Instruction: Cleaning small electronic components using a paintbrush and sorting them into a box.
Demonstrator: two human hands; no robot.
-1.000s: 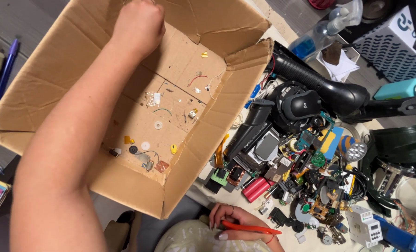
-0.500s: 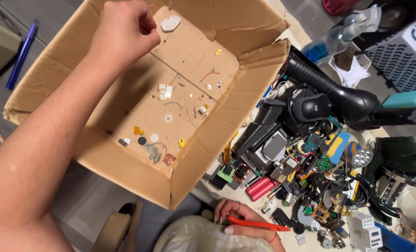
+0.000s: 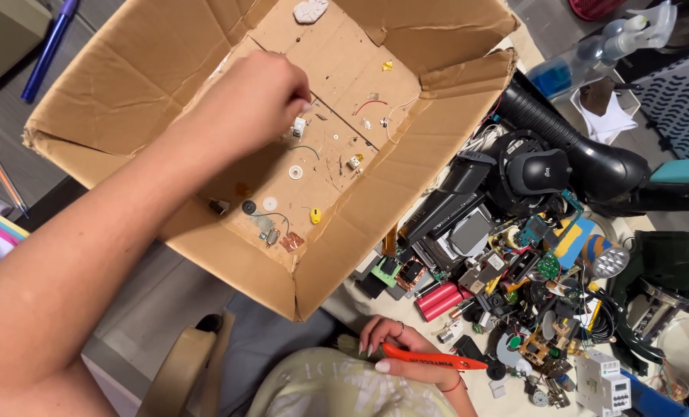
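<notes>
The left hand (image 3: 244, 104) reaches into the cardboard box (image 3: 128, 85), fingers pinched at a small white part (image 3: 299, 127) on its floor, perhaps holding it. The right hand (image 3: 406, 351) grips an orange tool (image 3: 429, 360) at the bench edge.

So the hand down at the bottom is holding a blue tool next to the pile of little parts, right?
Not quite. In the head view the tool in the right hand is orange, not blue. It is indeed held beside the pile of small electronic parts, while the left hand reaches into the cardboard box.
</notes>
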